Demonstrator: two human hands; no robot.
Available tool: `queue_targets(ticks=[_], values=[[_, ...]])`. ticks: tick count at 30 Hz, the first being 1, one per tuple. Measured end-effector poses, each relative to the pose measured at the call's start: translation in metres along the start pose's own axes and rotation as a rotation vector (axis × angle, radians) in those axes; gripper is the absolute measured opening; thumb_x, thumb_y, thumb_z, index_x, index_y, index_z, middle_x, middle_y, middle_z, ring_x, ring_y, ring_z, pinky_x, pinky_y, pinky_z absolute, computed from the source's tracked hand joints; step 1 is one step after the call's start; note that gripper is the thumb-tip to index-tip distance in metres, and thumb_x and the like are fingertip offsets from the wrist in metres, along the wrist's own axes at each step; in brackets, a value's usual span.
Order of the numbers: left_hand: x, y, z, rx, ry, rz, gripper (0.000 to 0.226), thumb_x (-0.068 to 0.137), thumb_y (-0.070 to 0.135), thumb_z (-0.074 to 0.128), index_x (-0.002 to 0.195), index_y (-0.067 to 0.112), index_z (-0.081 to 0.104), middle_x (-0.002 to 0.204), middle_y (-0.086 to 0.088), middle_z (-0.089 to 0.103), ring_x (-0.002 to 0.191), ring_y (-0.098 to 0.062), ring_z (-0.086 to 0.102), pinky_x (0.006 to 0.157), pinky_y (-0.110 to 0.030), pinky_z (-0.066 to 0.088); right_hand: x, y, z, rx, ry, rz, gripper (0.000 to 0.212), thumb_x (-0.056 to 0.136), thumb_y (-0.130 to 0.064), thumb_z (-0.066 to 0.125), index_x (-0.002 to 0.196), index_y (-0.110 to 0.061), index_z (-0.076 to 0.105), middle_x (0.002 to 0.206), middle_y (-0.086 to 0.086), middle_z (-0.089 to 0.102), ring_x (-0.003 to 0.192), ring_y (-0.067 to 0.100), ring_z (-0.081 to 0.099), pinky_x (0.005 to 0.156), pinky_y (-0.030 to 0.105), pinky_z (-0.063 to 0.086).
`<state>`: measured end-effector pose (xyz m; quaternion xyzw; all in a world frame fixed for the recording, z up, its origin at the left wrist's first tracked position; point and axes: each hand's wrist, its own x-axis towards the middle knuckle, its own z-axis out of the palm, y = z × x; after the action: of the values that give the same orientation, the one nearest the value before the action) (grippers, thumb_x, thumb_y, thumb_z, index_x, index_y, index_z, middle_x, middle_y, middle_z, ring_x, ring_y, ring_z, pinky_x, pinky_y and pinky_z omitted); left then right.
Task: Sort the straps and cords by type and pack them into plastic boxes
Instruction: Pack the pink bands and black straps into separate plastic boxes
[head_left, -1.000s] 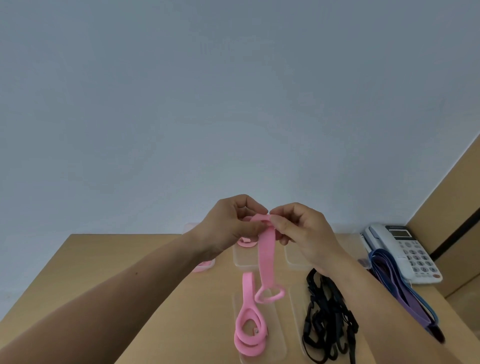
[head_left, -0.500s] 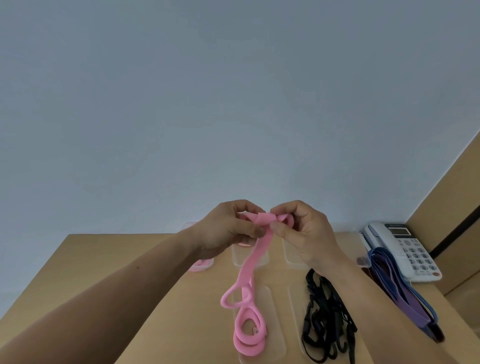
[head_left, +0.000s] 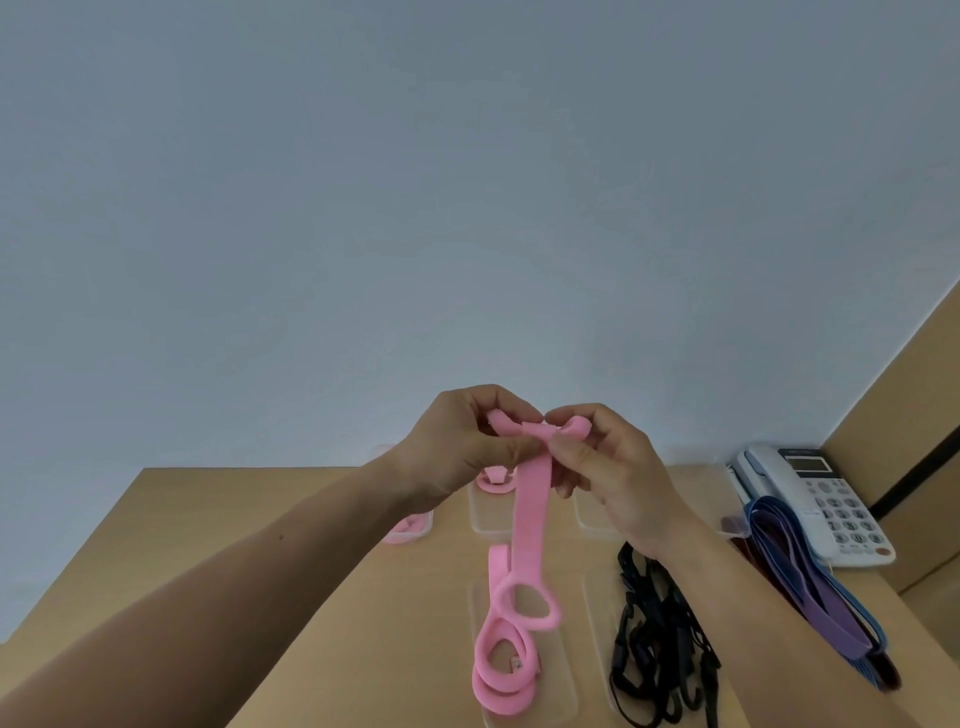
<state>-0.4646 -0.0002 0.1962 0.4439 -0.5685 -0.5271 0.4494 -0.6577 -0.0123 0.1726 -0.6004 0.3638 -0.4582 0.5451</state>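
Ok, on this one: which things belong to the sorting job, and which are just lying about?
Part of the job:
- pink strap, pinched at the top by the left hand and right hand
- coiled pink strap
- black cords
- purple and blue bands
- clear boxes

Just lying about:
- phone

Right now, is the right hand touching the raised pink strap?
Touching. Head view: right hand pinches the folded top of the raised pink strap.
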Motion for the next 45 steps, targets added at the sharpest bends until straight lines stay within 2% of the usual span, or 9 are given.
queue_targets(ticks=[5, 14, 22, 24, 28, 31, 36, 40, 45], values=[[-0.001, -0.003, -0.004, 0.113, 0.007, -0.025, 0.031, 0.079, 0.002, 0.079, 0.105, 0.009, 0.064, 0.094, -0.021, 0.071, 0.088, -0.037, 0.068, 0.088, -0.05, 0.054, 0.002, -0.001, 0.0, -0.1, 0.022, -0.043, 0.015, 0.084, -0.007, 0.074, 0.094, -0.008, 0.062, 0.068, 0.002, 0.068, 0.056, 0.016, 0.063, 0.052, 0.024, 0.048], [-0.006, 0.005, -0.006, 0.11, -0.113, -0.128, 0.032, 0.072, 0.006, 0.076, 0.101, 0.005, 0.061, 0.097, -0.025, 0.071, 0.074, -0.027, 0.067, 0.07, -0.035, 0.057, -0.001, -0.004, 0.004, -0.122, -0.061, -0.089, 0.023, 0.072, -0.012, 0.073, 0.087, -0.026, 0.062, 0.08, -0.008, 0.063, 0.074, 0.014, 0.061, 0.069, 0.028, 0.053], [-0.004, 0.002, -0.004, -0.002, -0.103, -0.128, 0.026, 0.084, 0.013, 0.074, 0.105, -0.001, 0.068, 0.102, -0.027, 0.07, 0.093, -0.044, 0.064, 0.086, -0.048, 0.053, -0.001, 0.001, 0.003, -0.129, -0.003, -0.099, 0.031, 0.069, -0.014, 0.076, 0.087, -0.034, 0.06, 0.085, -0.009, 0.062, 0.077, 0.015, 0.062, 0.069, 0.031, 0.054], [-0.004, 0.001, -0.004, 0.021, -0.086, -0.102, 0.02, 0.084, 0.005, 0.074, 0.102, 0.002, 0.07, 0.101, -0.026, 0.07, 0.089, -0.042, 0.065, 0.085, -0.047, 0.054, -0.001, 0.003, 0.003, -0.121, 0.003, -0.087, 0.039, 0.068, -0.011, 0.075, 0.097, -0.032, 0.061, 0.09, -0.005, 0.063, 0.08, 0.018, 0.064, 0.071, 0.034, 0.057], [-0.004, 0.0, -0.002, 0.081, -0.057, -0.015, 0.022, 0.082, -0.002, 0.073, 0.101, 0.006, 0.07, 0.098, -0.017, 0.073, 0.085, -0.029, 0.069, 0.082, -0.042, 0.057, -0.001, -0.002, 0.0, -0.034, -0.046, -0.041, 0.052, 0.07, -0.011, 0.073, 0.119, -0.021, 0.059, 0.087, -0.003, 0.065, 0.072, 0.016, 0.066, 0.066, 0.024, 0.053], [-0.004, -0.001, 0.0, 0.171, -0.003, 0.049, 0.021, 0.082, -0.003, 0.072, 0.099, 0.009, 0.07, 0.096, -0.011, 0.074, 0.092, -0.035, 0.07, 0.087, -0.052, 0.056, 0.001, -0.005, 0.001, -0.021, -0.045, 0.025, 0.038, 0.074, -0.033, 0.073, 0.106, -0.014, 0.067, 0.082, 0.0, 0.069, 0.07, 0.02, 0.065, 0.064, 0.027, 0.052], [-0.004, -0.005, 0.005, 0.265, 0.034, 0.102, 0.021, 0.083, -0.001, 0.071, 0.095, 0.016, 0.072, 0.092, -0.003, 0.076, 0.089, -0.025, 0.072, 0.086, -0.047, 0.057, 0.002, -0.001, 0.002, -0.061, -0.009, 0.074, 0.017, 0.093, -0.024, 0.065, 0.08, -0.015, 0.071, 0.07, 0.001, 0.069, 0.066, 0.018, 0.064, 0.056, 0.027, 0.05], [-0.003, -0.008, 0.006, 0.262, 0.04, 0.098, 0.021, 0.083, 0.005, 0.074, 0.099, 0.016, 0.067, 0.092, -0.003, 0.076, 0.086, -0.023, 0.073, 0.083, -0.044, 0.059, 0.003, -0.003, 0.0, -0.127, 0.005, 0.029, 0.015, 0.089, -0.025, 0.07, 0.086, -0.01, 0.07, 0.069, 0.003, 0.07, 0.058, 0.013, 0.061, 0.055, 0.024, 0.05], [-0.003, -0.005, 0.005, 0.267, 0.0, 0.006, 0.018, 0.087, 0.012, 0.072, 0.098, 0.006, 0.058, 0.084, -0.012, 0.076, 0.067, -0.023, 0.071, 0.062, -0.032, 0.059, 0.003, -0.008, 0.001, -0.095, 0.011, -0.035, 0.035, 0.073, -0.035, 0.075, 0.096, -0.009, 0.069, 0.072, 0.002, 0.069, 0.058, 0.016, 0.058, 0.057, 0.025, 0.051]])
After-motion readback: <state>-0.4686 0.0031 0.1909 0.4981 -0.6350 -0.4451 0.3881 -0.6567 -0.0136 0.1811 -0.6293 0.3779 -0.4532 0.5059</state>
